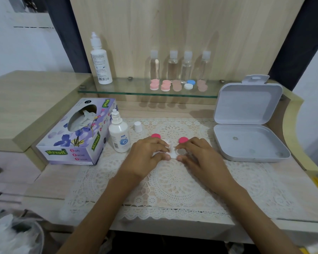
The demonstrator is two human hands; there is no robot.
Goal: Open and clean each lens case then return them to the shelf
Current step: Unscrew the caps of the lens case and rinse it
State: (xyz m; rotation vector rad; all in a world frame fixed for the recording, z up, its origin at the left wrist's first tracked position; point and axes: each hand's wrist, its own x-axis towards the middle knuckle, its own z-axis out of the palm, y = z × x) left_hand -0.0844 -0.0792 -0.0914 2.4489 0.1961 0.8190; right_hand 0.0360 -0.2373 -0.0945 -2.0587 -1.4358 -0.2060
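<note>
On the bench (51, 180), left hand (145, 154) and right hand (200, 158) pinch the opened case (173, 153) with their fingers (161, 143), caps (183, 140) just behind it; seemingly mid-wipe, recapping next.

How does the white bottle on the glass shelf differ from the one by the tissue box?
The shelf bottle is taller and slimmer; the lower bottle is short and squat. The shelf bottle stands on the glass shelf, the lower bottle on the lace mat. The lower bottle's label has a blue mark, the shelf bottle's only grey print. Both are white and upright.
</note>
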